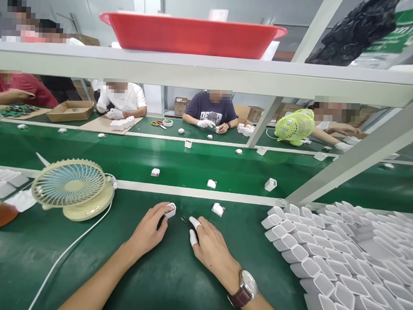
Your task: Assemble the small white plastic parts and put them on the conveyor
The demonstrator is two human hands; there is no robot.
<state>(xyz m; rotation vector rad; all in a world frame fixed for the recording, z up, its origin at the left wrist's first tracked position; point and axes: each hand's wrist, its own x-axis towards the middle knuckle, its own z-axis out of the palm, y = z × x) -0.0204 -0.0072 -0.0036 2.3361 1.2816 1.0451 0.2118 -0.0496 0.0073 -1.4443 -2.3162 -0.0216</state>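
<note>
Two closed grips: left fingers (pixel 160 210) pinch a boxy white casing (pixel 171 211), white-capped right fingers (pixel 194 222) slim dark tweezers (pixel 185 222).

Worktop (pixel 154 280), dark green, scuffed at lower left; pale strip (pixel 191 192) along the far edge. Directly upon it: one fan (pixel 73 186), cream and blue, at left; one small white piece (pixel 218 209) near the far edge, centre; at right, numerous white casings (pixel 345 264), open-ended, closely packed; at far left, one amber-brown object (pixel 1 214), partly visible.
</note>
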